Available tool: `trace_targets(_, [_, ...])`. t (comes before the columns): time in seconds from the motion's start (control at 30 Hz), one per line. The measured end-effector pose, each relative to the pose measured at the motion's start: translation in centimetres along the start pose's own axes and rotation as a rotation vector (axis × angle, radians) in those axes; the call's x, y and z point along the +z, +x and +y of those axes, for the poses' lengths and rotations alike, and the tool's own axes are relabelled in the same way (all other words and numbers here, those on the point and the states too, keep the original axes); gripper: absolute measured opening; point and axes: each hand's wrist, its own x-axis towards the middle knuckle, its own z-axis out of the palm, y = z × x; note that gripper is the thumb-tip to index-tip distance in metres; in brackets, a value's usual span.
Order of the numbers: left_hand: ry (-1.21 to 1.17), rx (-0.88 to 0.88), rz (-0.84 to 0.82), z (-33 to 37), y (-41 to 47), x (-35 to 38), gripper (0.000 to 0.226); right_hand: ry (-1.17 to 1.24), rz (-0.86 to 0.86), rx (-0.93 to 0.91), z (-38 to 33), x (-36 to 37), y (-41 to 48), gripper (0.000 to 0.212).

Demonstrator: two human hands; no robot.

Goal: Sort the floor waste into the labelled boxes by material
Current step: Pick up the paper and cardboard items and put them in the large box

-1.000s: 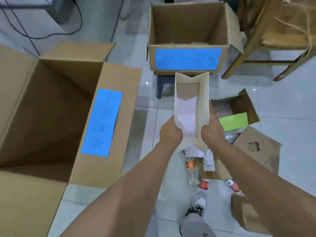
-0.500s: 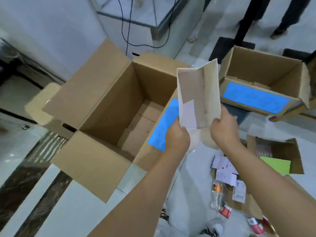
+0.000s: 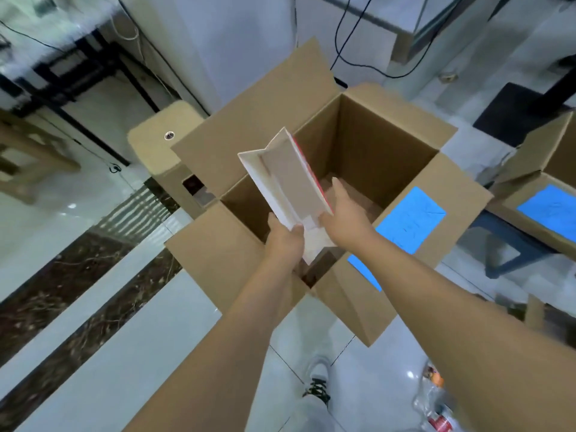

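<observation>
Flattened carton (image 3: pixel 288 182) now over big box (image 3: pixel 237 244), left hand (image 3: pixel 285 241) grip closed on it, right hand (image 3: pixel 344 213) seemingly loosening; glossy tiles (image 3: pixel 371 381)

Glossy tiled floor (image 3: pixel 78 310) under cool light, ringed by pale furniture and cables.

The floor is pale, shiny tile with a dark marbled band (image 3: pixel 71 294) running slantwise across it, and white glints of light sit on the tiles beside that band. Beyond the band's far end stands a white cabinet (image 3: pixel 237 42), with black cables (image 3: pixel 352 51) hanging down to its right. Left of the cabinet runs a black metal frame (image 3: pixel 78 70). Nearer the band's upper end stands a beige wooden stool (image 3: pixel 34 151), blurred. Far right of the cabinet lies a dark mat (image 3: pixel 517 116).
</observation>
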Motion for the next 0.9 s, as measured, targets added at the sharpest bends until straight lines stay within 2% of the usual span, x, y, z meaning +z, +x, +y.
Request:
trace_targets(0.13, [0.066,-0.065,0.025,-3.0,2.0,-1.7,0.049,-0.041,-0.023,0.058,1.0,3.2,0.5,0.072])
trace_targets(0.27, [0.107,0.009,0.016,-3.8,2.1,-0.8,0.043,0.030,-0.008,0.071,2.8,4.4,0.4,0.059])
trace_targets(0.43, [0.091,0.071,-0.014,-2.7,1.3,3.8,0.037,0.173,0.049,0.102,5.9,2.2,0.1,0.050])
trace_targets(0.53, [0.115,0.103,-0.084,-2.1,0.4,8.7,0.035,0.276,0.136,0.146,9.7,-0.5,-0.7,0.049])
trace_targets(0.7, [0.026,0.236,-0.259,0.0,-3.2,19.8,0.031,0.467,0.413,0.254,20.1,-7.7,-4.1,0.045])
trace_targets(0.9, [0.147,0.341,-0.455,-0.2,-10.0,33.8,0.032,0.569,0.585,0.439,34.5,-16.5,-10.6,0.046])
